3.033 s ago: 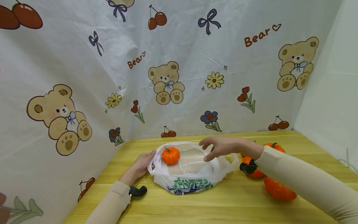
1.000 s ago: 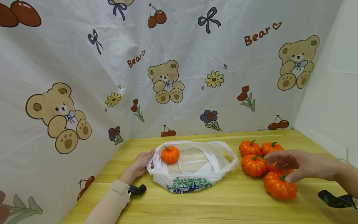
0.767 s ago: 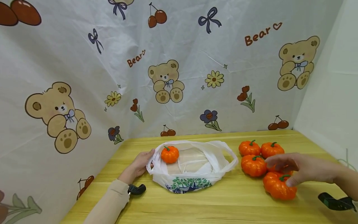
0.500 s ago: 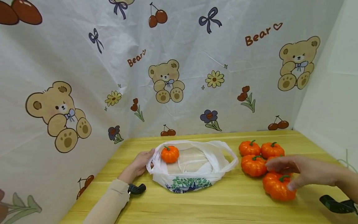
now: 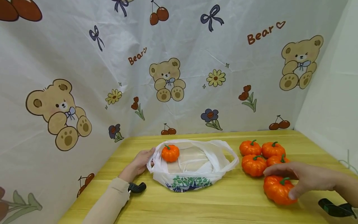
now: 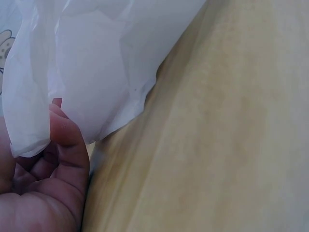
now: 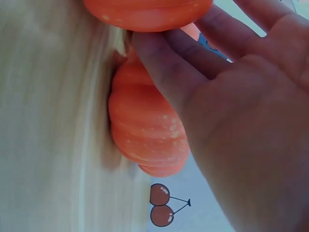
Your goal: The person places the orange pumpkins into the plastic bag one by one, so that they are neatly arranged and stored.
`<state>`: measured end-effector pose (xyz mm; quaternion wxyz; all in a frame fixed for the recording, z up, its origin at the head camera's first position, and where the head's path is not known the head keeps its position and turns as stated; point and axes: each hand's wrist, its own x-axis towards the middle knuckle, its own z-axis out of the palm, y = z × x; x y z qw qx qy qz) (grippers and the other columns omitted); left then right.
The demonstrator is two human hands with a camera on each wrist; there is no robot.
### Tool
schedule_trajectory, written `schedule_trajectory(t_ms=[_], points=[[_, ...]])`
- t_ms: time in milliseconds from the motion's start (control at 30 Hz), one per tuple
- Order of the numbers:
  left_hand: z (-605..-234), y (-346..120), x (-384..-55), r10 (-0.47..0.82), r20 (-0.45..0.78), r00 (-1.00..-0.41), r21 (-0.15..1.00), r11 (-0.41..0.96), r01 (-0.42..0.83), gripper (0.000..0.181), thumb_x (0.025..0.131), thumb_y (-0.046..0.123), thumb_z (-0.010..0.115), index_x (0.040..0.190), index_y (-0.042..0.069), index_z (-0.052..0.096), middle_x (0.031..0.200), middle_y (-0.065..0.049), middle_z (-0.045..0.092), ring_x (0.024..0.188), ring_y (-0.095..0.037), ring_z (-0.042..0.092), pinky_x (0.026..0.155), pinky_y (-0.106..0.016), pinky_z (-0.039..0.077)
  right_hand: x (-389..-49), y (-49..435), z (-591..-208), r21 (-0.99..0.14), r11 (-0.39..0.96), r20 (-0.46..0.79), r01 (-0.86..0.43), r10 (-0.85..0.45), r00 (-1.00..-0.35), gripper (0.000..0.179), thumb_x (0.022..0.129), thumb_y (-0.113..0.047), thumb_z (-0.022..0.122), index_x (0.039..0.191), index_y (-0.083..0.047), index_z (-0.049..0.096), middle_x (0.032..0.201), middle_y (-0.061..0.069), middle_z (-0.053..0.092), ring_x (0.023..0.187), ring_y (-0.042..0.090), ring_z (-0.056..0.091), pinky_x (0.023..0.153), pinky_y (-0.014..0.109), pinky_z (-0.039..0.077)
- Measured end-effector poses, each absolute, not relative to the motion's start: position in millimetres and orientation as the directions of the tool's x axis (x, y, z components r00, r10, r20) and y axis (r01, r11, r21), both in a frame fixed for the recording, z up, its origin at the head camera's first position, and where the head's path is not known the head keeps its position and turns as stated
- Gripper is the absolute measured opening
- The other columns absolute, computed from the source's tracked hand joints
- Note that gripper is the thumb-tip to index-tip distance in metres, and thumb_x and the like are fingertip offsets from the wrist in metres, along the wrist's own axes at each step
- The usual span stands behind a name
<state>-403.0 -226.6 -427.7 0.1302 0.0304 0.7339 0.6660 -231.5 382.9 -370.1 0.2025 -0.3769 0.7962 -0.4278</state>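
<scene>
A white plastic bag (image 5: pixel 193 179) with a green tree print lies with its mouth spread and one orange pumpkin (image 5: pixel 170 153) inside at its left. My left hand (image 5: pixel 140 161) pinches the bag's left edge; in the left wrist view the thin plastic (image 6: pixel 91 72) runs between thumb and curled fingers. At the right, my right hand (image 5: pixel 310 177) grips the nearest pumpkin (image 5: pixel 277 189), thumb on its front side and fingers over its far side. The right wrist view has this pumpkin (image 7: pixel 149 14) at the top, against the fingertips, with another pumpkin (image 7: pixel 145 116) behind.
Several more pumpkins with green stems, among them a front-left one (image 5: pixel 254 165) and a back one (image 5: pixel 273 150), cluster just beyond my right hand. The wooden table (image 5: pixel 167 208) ends at a bear-printed curtain (image 5: pixel 190 109) behind and a white wall (image 5: pixel 330 109) at right.
My right hand has gone from over the bag to the right-hand pumpkins, then lowered onto the nearest one, which has shifted slightly toward me. The left hand stays on the bag's edge.
</scene>
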Motion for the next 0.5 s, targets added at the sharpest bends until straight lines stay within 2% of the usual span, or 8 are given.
schedule_trajectory(t_ms=[133, 267, 400, 500], points=[[-425.2, -225.8, -403.2, 0.215, -0.148, -0.965, 0.986, 0.113, -0.126, 0.046, 0.111, 0.043, 0.044, 0.107, 0.001, 0.064, 0.073, 0.0, 0.062, 0.055, -0.008, 0.056, 0.053, -0.021, 0.052, -231.9, 383.7, -373.7, -0.788, 0.408, -0.013, -0.462, -0.76, -0.649, 0.073, 0.084, -0.003, 0.082, 0.149, -0.008, 0.049, 0.149, 0.004, 0.057, 0.133, -0.001, 0.051, 0.1, 0.016, 0.047], [-425.4, -225.6, -402.1, 0.213, -0.142, -0.967, 0.986, 0.117, -0.119, 0.046, 0.11, 0.043, 0.046, 0.106, 0.001, 0.065, 0.073, 0.0, 0.062, 0.056, -0.009, 0.056, 0.053, -0.022, 0.052, -232.9, 386.4, -379.8, -0.741, 0.46, -0.021, -0.489, -0.744, -0.668, 0.083, 0.078, -0.007, 0.087, 0.151, -0.015, 0.049, 0.149, -0.005, 0.055, 0.126, -0.003, 0.049, 0.095, 0.016, 0.043], [-425.8, -226.0, -401.0, 0.218, -0.14, -0.966, 0.987, 0.114, -0.118, 0.047, 0.109, 0.044, 0.048, 0.105, 0.001, 0.065, 0.073, -0.001, 0.062, 0.055, -0.008, 0.057, 0.053, -0.021, 0.052, -232.6, 387.2, -383.2, -0.743, 0.472, -0.025, -0.474, -0.728, -0.685, 0.084, 0.078, -0.007, 0.087, 0.151, -0.018, 0.049, 0.148, -0.006, 0.056, 0.125, -0.002, 0.048, 0.094, 0.017, 0.043], [-425.7, -226.1, -401.0, 0.224, -0.142, -0.964, 0.987, 0.102, -0.122, 0.047, 0.109, 0.045, 0.048, 0.105, 0.001, 0.064, 0.073, -0.001, 0.062, 0.054, -0.008, 0.057, 0.053, -0.021, 0.052, -233.1, 385.9, -381.9, -0.743, 0.468, -0.018, -0.478, -0.728, -0.685, 0.077, 0.083, -0.015, 0.086, 0.151, -0.018, 0.049, 0.148, -0.003, 0.056, 0.126, 0.0, 0.05, 0.094, 0.019, 0.046]])
